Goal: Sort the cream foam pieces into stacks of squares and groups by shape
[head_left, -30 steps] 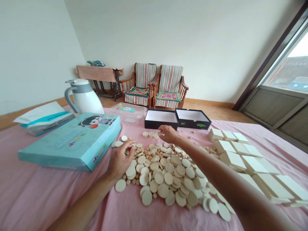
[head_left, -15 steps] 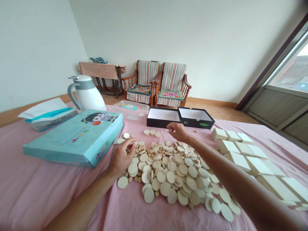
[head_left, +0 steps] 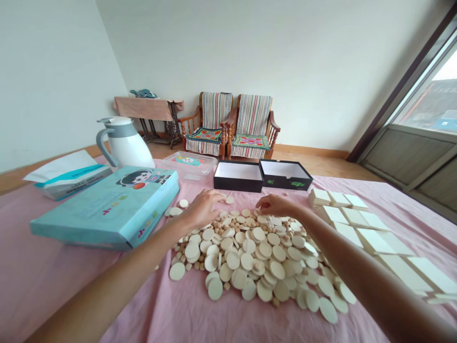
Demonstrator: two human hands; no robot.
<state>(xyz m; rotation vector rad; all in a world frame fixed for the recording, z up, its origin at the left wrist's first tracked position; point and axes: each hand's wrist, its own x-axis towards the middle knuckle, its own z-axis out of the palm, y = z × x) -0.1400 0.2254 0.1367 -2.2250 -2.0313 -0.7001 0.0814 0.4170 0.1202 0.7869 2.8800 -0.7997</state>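
A heap of round wooden discs (head_left: 246, 261) with small wooden balls (head_left: 233, 224) among them lies on the pink cloth. My left hand (head_left: 204, 208) reaches over the heap's far left edge, its fingers stretched out and thumb apart. Beside its fingertips lies a single disc (head_left: 229, 200); the hand covers the spot to the left of it. At the heap's far edge, my right hand (head_left: 275, 205) has its fingertips pinched together on what looks like a wooden disc, largely hidden by the fingers.
Two black boxes with white insides (head_left: 238, 186) stand behind the heap, near a clear plastic case (head_left: 191, 164). On the left are a light-blue box (head_left: 96, 207), a tissue pack (head_left: 71, 176) and a white jug (head_left: 130, 147). Stacked pale square tiles (head_left: 371, 240) sit at the right.
My left hand has moved forward and right, from the heap's left side to the discs behind it. The right hand has come down from near the black box to the heap's far edge.
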